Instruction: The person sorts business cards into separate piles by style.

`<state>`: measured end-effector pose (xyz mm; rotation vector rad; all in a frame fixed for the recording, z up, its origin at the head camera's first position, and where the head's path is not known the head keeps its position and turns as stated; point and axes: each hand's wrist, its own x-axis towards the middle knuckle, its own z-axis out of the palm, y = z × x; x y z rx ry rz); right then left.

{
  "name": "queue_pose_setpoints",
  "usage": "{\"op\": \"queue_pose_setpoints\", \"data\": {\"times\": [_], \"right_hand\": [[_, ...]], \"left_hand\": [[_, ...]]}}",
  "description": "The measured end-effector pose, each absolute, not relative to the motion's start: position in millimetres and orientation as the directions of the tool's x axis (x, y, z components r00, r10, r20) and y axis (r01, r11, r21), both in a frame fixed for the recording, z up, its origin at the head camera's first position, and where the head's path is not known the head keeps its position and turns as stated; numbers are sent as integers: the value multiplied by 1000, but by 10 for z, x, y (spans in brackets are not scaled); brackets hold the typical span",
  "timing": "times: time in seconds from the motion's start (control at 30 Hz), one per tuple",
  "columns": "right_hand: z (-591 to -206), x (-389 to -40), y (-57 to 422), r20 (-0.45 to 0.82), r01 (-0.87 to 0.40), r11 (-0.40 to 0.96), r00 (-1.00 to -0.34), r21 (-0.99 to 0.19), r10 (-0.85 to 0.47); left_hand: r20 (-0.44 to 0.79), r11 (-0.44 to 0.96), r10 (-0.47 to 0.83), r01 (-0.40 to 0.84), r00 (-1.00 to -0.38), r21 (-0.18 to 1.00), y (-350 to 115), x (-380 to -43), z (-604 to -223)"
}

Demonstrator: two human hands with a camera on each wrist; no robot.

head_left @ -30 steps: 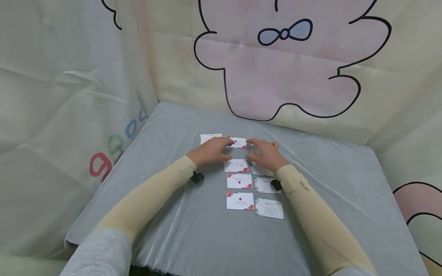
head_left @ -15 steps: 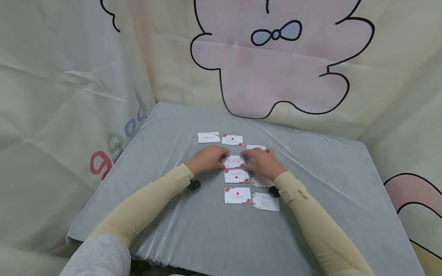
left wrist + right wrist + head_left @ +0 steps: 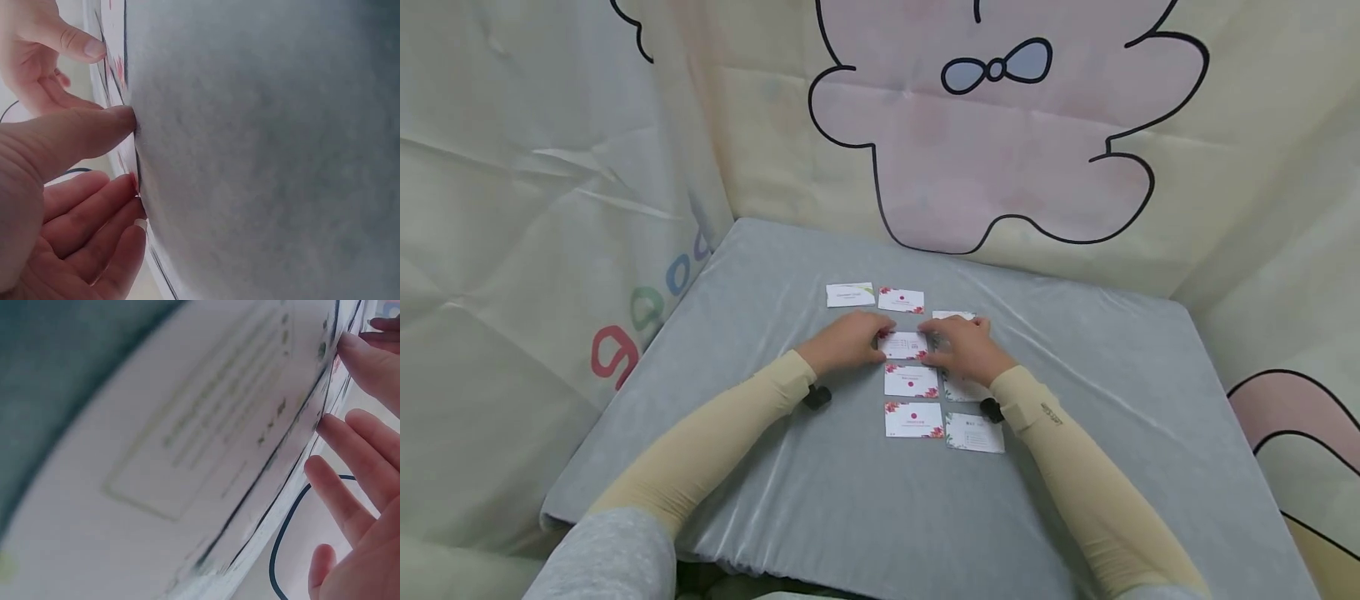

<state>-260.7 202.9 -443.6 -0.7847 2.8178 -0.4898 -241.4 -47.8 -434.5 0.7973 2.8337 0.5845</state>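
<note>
Head view: left hand (image 3: 847, 342) and right hand (image 3: 967, 348) touch opposite ends of a flowered card (image 3: 903, 345) on the grey table (image 3: 820, 508); left wrist: thumb and relaxed fingers (image 3: 94, 212) stand apart; right wrist: fingers uncurled, beyond a blurred white card (image 3: 206, 437).

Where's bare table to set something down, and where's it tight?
Free: table in front of the nearest cards, between the sleeves; outside the right sleeve; the far strip between cards and backdrop. Tight: mid-table, where left hand and right hand flank one card amid others.
</note>
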Motion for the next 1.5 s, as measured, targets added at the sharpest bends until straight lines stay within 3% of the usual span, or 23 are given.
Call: {"op": "queue_pose_setpoints", "data": {"times": [0.23,0.43,0.67,1.0,1.5], "right_hand": [[-4503,-2600,2038,-77,-477,806,-843,-351,-532],[-4472,-2704,2004,-38,-483,804,-849,-348,-526],[-4442,-2981,1901,3,-463,798,-865,-386,-501],[-4467,-3314,1842,7,-405,825,-899,-394,-438],[-4537,-3432,1833,-22,-363,852,-916,-377,-400]], "left_hand": [[-40,779,512,445,-858,441,-497,-2402,-4403],[-12,788,517,470,-856,398,-517,-2521,-4323],[-44,830,482,440,-875,344,-546,-2858,-4193],[-88,850,423,362,-902,382,-517,-3317,-4314],[-142,868,410,337,-901,363,-471,-3411,-4332]]}}
